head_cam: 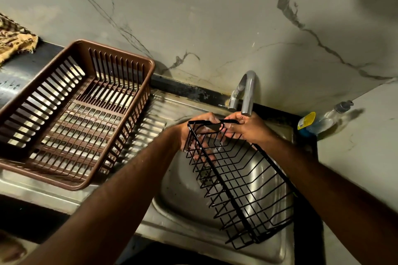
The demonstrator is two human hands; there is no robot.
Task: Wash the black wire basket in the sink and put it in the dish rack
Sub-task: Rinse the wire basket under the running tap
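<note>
Gripping the far end of a black wire basket (239, 180), the person's left hand (193, 133) and right hand (247, 129) both curl around its top rim, just below the grey faucet spout (247, 94). Beneath the hands lies the steel sink (183, 196). Left of the left hand sits a brown plastic dish rack (71, 112); right of the right hand lies a soap bottle (318, 122).
</note>
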